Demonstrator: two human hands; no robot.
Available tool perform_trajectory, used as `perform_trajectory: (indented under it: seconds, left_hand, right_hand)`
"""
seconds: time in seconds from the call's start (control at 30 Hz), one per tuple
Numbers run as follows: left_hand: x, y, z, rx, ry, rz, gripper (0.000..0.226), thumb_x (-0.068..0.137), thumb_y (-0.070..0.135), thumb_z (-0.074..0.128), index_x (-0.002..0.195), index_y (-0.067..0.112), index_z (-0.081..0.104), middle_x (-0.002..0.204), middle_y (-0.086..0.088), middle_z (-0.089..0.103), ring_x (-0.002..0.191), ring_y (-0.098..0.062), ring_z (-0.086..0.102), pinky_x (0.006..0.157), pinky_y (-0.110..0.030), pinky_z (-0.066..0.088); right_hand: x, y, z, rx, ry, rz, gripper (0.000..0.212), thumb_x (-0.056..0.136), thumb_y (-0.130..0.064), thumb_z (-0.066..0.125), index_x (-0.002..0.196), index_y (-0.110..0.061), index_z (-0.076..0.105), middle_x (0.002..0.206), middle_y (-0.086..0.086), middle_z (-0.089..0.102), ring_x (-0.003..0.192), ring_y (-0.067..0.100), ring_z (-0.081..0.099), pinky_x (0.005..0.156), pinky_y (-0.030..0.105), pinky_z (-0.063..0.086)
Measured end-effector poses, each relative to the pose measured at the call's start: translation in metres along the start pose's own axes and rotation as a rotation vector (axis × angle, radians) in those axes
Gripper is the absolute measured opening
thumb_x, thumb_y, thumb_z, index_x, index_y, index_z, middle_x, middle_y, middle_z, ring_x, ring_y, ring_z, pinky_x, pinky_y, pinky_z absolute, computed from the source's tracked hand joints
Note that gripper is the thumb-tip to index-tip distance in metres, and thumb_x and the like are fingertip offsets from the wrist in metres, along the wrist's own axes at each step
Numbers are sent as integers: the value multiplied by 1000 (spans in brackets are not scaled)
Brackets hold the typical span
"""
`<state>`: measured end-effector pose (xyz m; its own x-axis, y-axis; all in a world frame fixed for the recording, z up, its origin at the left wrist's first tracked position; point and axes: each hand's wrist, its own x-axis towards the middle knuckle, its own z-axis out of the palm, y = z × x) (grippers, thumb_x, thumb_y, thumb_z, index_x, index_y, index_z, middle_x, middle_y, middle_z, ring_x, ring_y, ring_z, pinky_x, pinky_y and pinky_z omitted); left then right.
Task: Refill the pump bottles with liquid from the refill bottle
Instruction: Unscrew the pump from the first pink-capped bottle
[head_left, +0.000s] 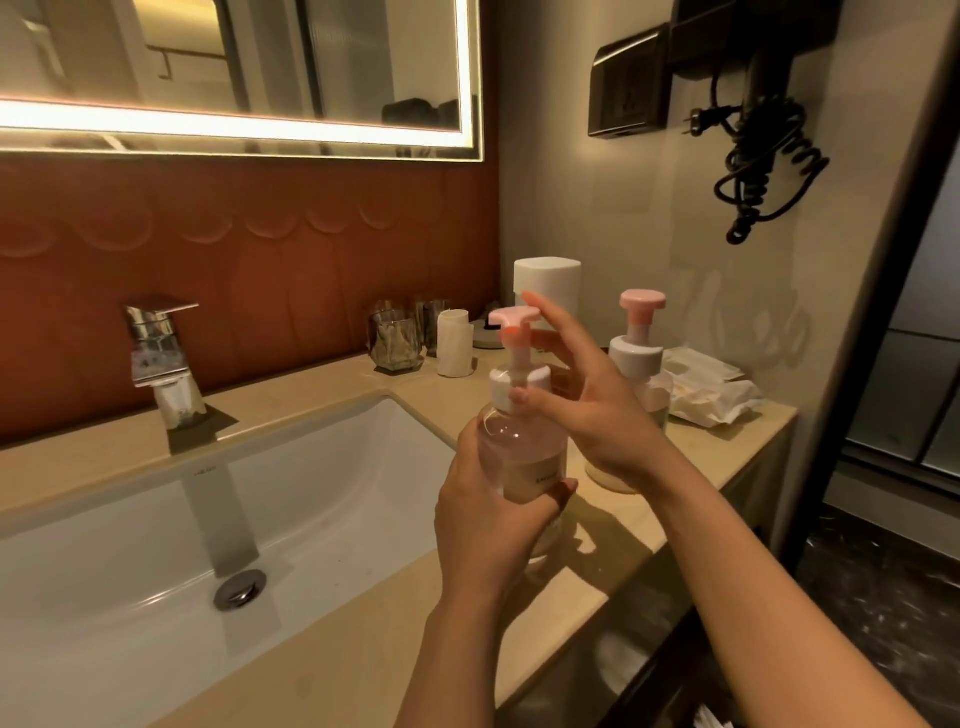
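Left thumb curled across the front of a clear pump bottle, low on its body, remaining fingers hidden behind it. Left hand grasping the bottle from the sink side.

Right thumb tip laid on the front of the bottle's white collar. Other fingers of the right hand reaching behind the pump stem, forefinger raised straight beside the pink pump head. Cannot tell whether those fingers clasp the collar or merely touch it.

Bottle upright, pump in place on the neck, over the front of the counter, just right of the sink. Cannot tell whether its base rests on the stone. Beige label on the bottle's front, carrying one short line of dark print, too small to read.

Behind the right wrist, a second pump bottle with matching collar and pink head, standing upright on the counter. Behind both, near the wall, a plain white container, no writing visible.

To the right, crumpled white packets. To the left along the back wall, a rolled white item and glass tumblers.

Further left, a chrome tap above the white basin. Small maker's mark on the basin rim, illegible.

Above, a lit mirror. On the right wall, a black hair dryer with coiled cord.
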<state>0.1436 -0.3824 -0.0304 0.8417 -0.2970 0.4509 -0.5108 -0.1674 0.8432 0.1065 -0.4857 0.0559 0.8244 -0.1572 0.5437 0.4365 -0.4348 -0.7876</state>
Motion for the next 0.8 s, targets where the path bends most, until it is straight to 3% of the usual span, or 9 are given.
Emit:
perform_trajectory:
  seconds: [0.17,0.33,0.5,0.57,0.7,0.8]
  left_hand:
    - [0,-1,1,-2,-7,-19,87,57,48,84,126,47,31,124,19,53,113,-9,52,94,-32,49]
    - [1,-2,2,-41,-6,-56,87,57,48,83,126,49,31,125,18,55,113,-10,54,93,-38,51]
    - [-2,1,0,-1,-16,-1,88,59,41,84,126,53,27,124,19,53,111,-6,52,91,-31,50]
    - [-1,-1,-1,-10,-21,-6,88,58,40,84,125,53,28,119,23,52,109,-5,51,90,-30,50]
    - [1,-4,-1,9,-18,5,90,56,47,82,127,51,27,119,24,50,110,-6,51,90,-31,50]
    - [1,-3,-1,6,-12,6,89,56,46,83,127,48,29,121,23,50,111,-6,51,92,-34,51]
  right_hand:
    - [5,-7,-5,24,-111,110,74,73,-28,67,133,-50,29,137,-12,37,125,10,41,96,31,42]
    - [8,-5,10,-214,62,105,92,63,-40,82,135,-48,26,140,-5,41,116,10,44,98,37,44]
    - [9,-4,2,-216,131,48,91,61,-31,85,135,-42,32,106,-18,49,95,0,53,72,9,46]
    - [10,-4,-4,-157,101,54,90,64,-27,84,137,-41,33,110,-17,51,100,4,55,74,12,49]
    - [12,-11,-14,-17,69,32,83,69,-16,80,138,-34,37,130,1,51,114,18,55,91,35,52]
    - [11,-20,-21,10,129,-14,81,62,-27,80,133,-36,42,131,4,49,113,22,56,91,42,53]
